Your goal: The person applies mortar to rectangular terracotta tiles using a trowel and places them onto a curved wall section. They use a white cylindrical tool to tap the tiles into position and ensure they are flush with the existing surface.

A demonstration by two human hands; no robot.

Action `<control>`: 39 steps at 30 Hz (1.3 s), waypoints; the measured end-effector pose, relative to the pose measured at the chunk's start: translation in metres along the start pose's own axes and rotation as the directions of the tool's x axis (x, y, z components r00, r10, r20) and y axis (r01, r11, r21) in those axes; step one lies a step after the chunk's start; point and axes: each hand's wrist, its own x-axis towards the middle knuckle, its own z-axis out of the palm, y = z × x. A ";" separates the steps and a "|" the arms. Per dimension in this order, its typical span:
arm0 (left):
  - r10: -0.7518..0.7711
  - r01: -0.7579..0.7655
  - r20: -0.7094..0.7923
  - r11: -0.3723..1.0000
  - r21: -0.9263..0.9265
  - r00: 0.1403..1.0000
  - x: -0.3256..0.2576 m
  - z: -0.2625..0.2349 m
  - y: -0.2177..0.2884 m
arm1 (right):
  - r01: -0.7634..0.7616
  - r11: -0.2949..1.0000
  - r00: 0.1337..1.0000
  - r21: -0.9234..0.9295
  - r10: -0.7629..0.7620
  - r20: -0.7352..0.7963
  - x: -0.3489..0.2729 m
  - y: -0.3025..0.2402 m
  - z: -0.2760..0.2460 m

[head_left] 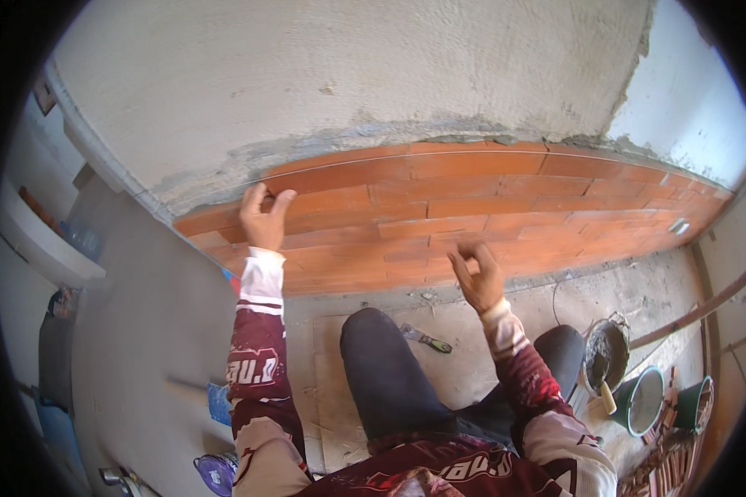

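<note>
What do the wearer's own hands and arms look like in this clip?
The left hand and right hand are bare, with no gloves visible. The left sleeve and right sleeve are long and maroon, with whitish cuffs and pale panels higher up. Bold white lettering marks the left forearm; a brighter red patch shows on the right.

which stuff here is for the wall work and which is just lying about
Likely wall work:
orange rectangular wall bricks
thin white string line
round bucket of grey mix
scraper with green-and-black handle
loose orange brick strips

Apparently just lying about:
purple rounded container
clear bluish plastic bottle
</note>
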 end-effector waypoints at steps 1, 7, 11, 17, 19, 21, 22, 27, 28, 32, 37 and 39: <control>-0.060 0.059 -0.010 0.995 -0.083 0.998 0.002 0.002 0.000 | -0.050 0.997 0.999 -0.064 0.050 0.011 -0.017 0.008 -0.022; -0.250 0.262 0.082 0.942 -0.211 0.965 0.012 -0.011 -0.011 | -0.351 0.897 0.933 -0.270 0.358 -0.024 -0.107 0.049 -0.119; -0.339 0.369 0.176 0.913 -0.177 0.924 0.015 -0.016 -0.012 | -0.489 0.815 0.866 -0.311 0.495 -0.063 -0.135 0.058 -0.138; -0.388 0.490 0.305 0.752 -0.441 0.870 0.011 -0.031 -0.026 | -0.513 0.825 0.849 -0.239 0.528 0.002 -0.144 0.064 -0.120; -0.423 0.521 0.305 0.685 -0.509 0.853 0.012 -0.036 -0.029 | -0.527 0.813 0.837 -0.249 0.547 0.014 -0.145 0.066 -0.116; -0.477 0.560 0.307 0.594 -0.578 0.823 0.011 -0.031 -0.027 | -0.528 0.809 0.835 -0.257 0.550 0.014 -0.153 0.074 -0.123; -0.511 0.577 0.305 0.543 -0.610 0.804 0.014 -0.031 -0.025 | -0.530 0.807 0.834 -0.260 0.552 0.010 -0.156 0.077 -0.124; -0.453 0.551 0.318 0.624 -0.555 0.833 -0.013 -0.054 -0.092 | -0.564 0.773 0.819 -0.291 0.569 -0.078 -0.157 0.074 -0.148; -0.311 0.412 0.285 0.792 -0.450 0.907 -0.027 -0.077 -0.124 | -0.541 0.782 0.840 -0.309 0.522 -0.149 -0.149 0.072 -0.151; -0.539 0.666 0.394 0.564 -0.488 0.745 -0.041 -0.079 -0.059 | -0.658 0.686 0.723 -0.312 0.458 -0.517 -0.149 0.061 -0.222; -0.605 0.731 0.412 0.600 -0.327 0.681 -0.092 -0.063 0.026 | -0.850 0.494 0.320 0.181 0.758 -0.569 -0.275 0.116 -0.299; -0.583 0.677 0.400 0.721 -0.146 0.707 -0.107 -0.056 0.048 | -0.711 0.234 -0.048 0.663 0.925 -0.377 -0.301 0.127 -0.301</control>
